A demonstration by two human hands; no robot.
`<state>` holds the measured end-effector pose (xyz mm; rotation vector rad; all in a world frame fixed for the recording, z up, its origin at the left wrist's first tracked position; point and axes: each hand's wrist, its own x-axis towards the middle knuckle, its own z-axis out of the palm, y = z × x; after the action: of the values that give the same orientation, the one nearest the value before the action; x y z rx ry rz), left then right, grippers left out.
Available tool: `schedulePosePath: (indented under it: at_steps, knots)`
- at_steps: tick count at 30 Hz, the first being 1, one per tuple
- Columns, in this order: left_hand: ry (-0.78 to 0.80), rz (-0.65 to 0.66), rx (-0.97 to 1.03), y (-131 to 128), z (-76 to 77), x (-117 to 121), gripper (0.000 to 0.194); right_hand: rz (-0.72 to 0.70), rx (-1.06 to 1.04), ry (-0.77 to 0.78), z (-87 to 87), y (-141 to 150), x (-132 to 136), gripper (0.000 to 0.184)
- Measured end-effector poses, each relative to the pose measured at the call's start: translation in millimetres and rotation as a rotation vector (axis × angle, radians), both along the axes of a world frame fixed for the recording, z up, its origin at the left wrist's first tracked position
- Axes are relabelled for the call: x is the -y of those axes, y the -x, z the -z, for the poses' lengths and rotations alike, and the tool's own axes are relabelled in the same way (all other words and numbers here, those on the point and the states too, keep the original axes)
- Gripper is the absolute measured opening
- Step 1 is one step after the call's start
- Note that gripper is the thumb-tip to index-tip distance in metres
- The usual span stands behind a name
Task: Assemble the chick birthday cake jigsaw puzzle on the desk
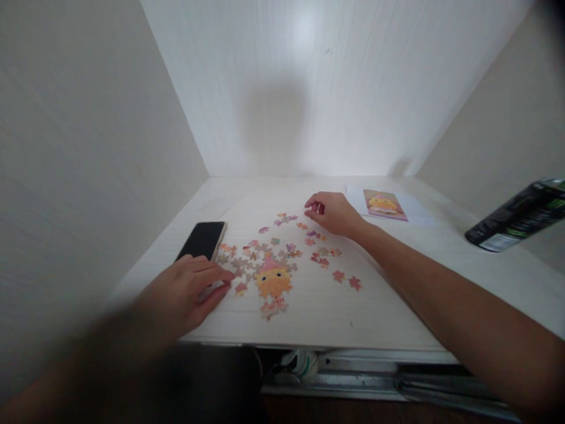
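A partly joined jigsaw puzzle [273,282] lies on the white desk, showing a yellow face with two dark eyes and a pink hat. My left hand [192,288] rests at its left, thumb and index fingertips brought together beside a loose pinkish puzzle piece [241,288]. Beyond the puzzle, my right hand [331,213] is curled, its thumb and fingertips nearly meeting above the far desk surface. Whether either pinch contains a piece is too small to make out. Loose purple pieces [286,220] lie left of my right hand, and reddish pieces [339,276] lie nearer me.
A black phone [200,240] lies just beyond my left hand. At the back right is a sheet with a printed picture [384,205] of the yellow figure. A dark can [514,218] stands at the right. Pale panels enclose the desk [318,324].
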<state>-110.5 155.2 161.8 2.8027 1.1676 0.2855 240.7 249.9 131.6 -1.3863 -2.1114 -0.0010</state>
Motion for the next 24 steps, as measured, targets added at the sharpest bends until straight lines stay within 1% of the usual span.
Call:
schedulePosePath:
  at_steps: [3,6,9,11,14,17,20,24]
  knots:
    - [-0.012,-0.108,0.039,4,-6.9,-7,0.025,0.011,-0.023,0.029,2.8,0,0,0.014]
    - [-0.094,-0.181,0.066,11,-12.6,-14,0.021,0.028,-0.052,0.053,5.6,-1,-1,0.016]
    - [-0.17,-0.221,0.051,15,-13.0,-18,0.019,0.025,-0.076,0.071,6.2,0,0,0.018]
    - [-0.184,-0.235,0.024,14,-10.0,-20,0.021,0.022,-0.091,0.078,5.4,2,2,0.019]
    - [-0.181,-0.251,-0.043,8,-3.5,-24,0.026,0.021,-0.117,0.097,4.0,6,6,0.019]
    - [-0.161,-0.249,-0.107,1,0.3,-34,0.032,0.015,-0.134,0.104,3.7,8,8,0.019]
    - [-0.113,-0.234,-0.166,-8,-1.5,-46,0.032,0.012,-0.147,0.094,5.0,8,8,0.019]
    - [-0.061,-0.249,-0.224,-19,-8.7,-57,0.029,0.003,-0.162,0.093,7.6,7,6,0.019]
